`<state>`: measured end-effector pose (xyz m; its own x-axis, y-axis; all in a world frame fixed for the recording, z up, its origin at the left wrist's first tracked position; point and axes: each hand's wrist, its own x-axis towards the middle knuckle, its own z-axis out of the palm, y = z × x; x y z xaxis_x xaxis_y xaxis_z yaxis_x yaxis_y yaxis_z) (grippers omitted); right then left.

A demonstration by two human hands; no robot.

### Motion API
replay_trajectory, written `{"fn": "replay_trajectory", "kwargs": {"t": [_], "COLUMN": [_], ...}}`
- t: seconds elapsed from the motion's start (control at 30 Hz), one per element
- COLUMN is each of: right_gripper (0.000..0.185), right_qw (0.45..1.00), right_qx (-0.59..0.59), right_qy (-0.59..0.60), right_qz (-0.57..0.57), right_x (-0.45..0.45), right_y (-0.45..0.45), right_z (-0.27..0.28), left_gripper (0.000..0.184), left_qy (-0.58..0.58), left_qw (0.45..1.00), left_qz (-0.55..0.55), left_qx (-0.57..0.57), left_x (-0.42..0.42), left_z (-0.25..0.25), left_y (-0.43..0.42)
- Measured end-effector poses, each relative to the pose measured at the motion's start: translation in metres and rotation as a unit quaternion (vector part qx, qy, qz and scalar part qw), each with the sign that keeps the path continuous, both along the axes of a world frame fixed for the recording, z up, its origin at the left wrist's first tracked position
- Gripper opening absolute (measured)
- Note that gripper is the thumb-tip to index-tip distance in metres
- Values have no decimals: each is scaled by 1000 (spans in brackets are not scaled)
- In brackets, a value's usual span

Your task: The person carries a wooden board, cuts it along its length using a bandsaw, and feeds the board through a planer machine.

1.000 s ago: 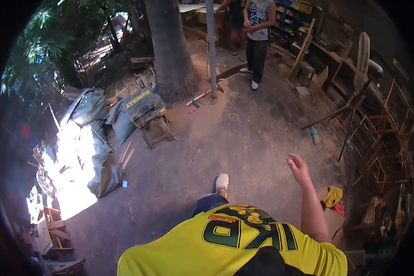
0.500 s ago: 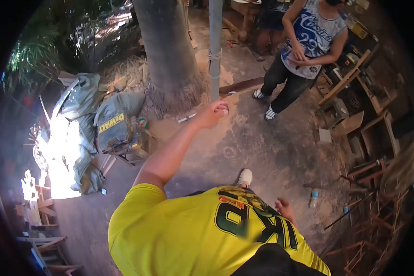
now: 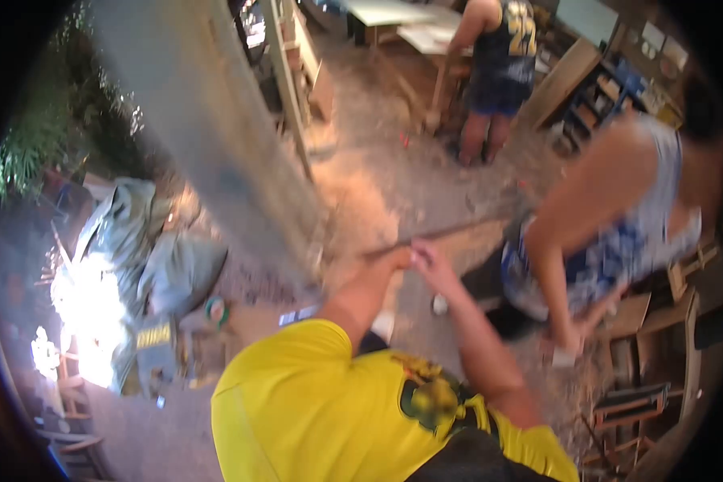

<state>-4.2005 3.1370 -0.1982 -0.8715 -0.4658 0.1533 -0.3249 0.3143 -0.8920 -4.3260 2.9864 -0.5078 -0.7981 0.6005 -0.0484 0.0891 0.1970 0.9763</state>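
Note:
My left hand (image 3: 400, 258) and my right hand (image 3: 430, 262) meet in front of the yellow shirt (image 3: 297, 402), near the middle of the view. The fingers overlap and are blurred, so I cannot make out whether anything is between them. A person in a white and blue sleeveless top (image 3: 594, 249) bends close by on the right, with their hand (image 3: 569, 336) low, apart from mine. Beyond my hands lies a dark strip (image 3: 458, 234) on the ground.
A trunk (image 3: 209, 120) rises at left centre. Grey sacks (image 3: 181, 273) and a DEWALT box (image 3: 154, 344) are at the left. Another person (image 3: 502, 64) stands at a table (image 3: 386, 11) at the back. Wooden frames (image 3: 631, 406) are at the lower right.
The view has moved forward past the pole. My right hand has risen from beside the shirt to meet my left. The nearby person now appears closer and bent over.

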Motion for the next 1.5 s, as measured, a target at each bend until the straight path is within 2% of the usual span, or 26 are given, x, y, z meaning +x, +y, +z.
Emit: {"fn": "replay_trajectory", "kwargs": {"t": [0.03, 0.1, 0.17, 0.3, 0.4, 0.43, 0.47, 0.5, 0.53, 0.57, 0.6, 0.67, 0.7, 0.73, 0.8, 0.87, 0.93, 0.97, 1.0, 1.03, 1.13, 1.2, 1.23, 1.33, 1.4, 1.5], "right_gripper": [40, 39, 37, 36, 37, 37, 38, 39, 39, 41, 43, 42, 42, 42, 42, 42, 43, 44, 45, 46, 48, 41, 41, 40, 39, 41], "right_qw": [999, 996, 986, 978, 978, 985, 989, 989, 987, 985, 981, 973, 963, 960, 968, 967, 960, 951, 946, 943, 934, 916, 919, 950, 957, 972], "right_qx": [-22, -38, -47, -79, -50, -15, 20, 35, 50, 63, 76, 85, 89, 97, 75, 81, 114, 142, 139, 137, 128, 65, 61, -3, -25, 20], "right_qy": [-4, -31, -80, -99, -137, -140, -139, -140, -147, -141, -132, -112, -94, -99, -73, -95, -134, -163, -189, -215, -276, -368, -362, -293, -248, -154], "right_qz": [-33, -70, -138, -166, -148, -100, -51, -7, 36, 80, 123, 184, 235, 243, 226, 222, 217, 221, 223, 215, 185, 143, 144, 108, 146, 175], "right_x": [-33, -76, -139, -299, -420, -466, -514, -557, -593, -627, -665, -738, -780, -827, -911, -978, -1045, -1068, -1093, -1116, -1189, -1253, -1292, -1408, -1501, -1644], "right_y": [2, 17, 26, 52, 43, 29, 10, -12, -40, -67, -96, -154, -181, -207, -268, -311, -341, -348, -353, -359, -377, -395, -413, -461, -508, -594], "right_z": [-2, -8, -10, -40, -53, -50, -46, -45, -44, -37, -30, -1, 6, 6, -1, -17, -15, -11, -14, -7, 18, 24, 26, 21, 23, 50], "left_gripper": [46, 46, 47, 51, 54, 51, 50, 50, 44, 40, 38, 41, 42, 42, 41, 41, 43, 46, 50, 55, 52, 52, 50, 50, 48, 50], "left_qy": [17, 24, 12, 23, 39, 65, 20, -3, -7, -60, -39, -195, -235, -244, -270, -281, -189, -251, -176, -202, -175, -126, -108, -85, -112, -156], "left_qw": [992, 925, 936, 939, 938, 946, 927, 929, 929, 872, 868, 854, 835, 837, 820, 833, 853, 853, 863, 866, 890, 925, 930, 933, 912, 863], "left_qz": [42, 85, 93, 101, 51, 86, 145, 206, 219, 200, 167, 153, 149, 152, 367, 424, 368, 294, 408, 405, 391, 346, 338, 323, 357, 400], "left_qx": [-121, -369, -340, -328, -340, -306, -345, -309, -297, -442, -465, -457, -474, -465, -346, -218, -318, -350, -241, -211, -156, -95, -96, -136, -167, -267], "left_x": [-38, -107, -194, -329, -373, -382, -379, -364, -343, -332, -321, -339, -353, -385, -442, -525, -631, -696, -736, -795, -940, -1024, -1061, -1159, -1201, -1225], "left_z": [43, 152, 174, 206, 181, 136, 115, 90, 118, 62, 51, 107, 91, 84, 80, 51, 53, 88, 75, 126, 187, 237, 260, 228, 246, 190], "left_y": [6, 20, 5, -46, -107, -139, -169, -203, -223, -265, -296, -329, -356, -369, -411, -450, -481, -491, -499, -502, -532, -558, -573, -650, -691, -779]}}
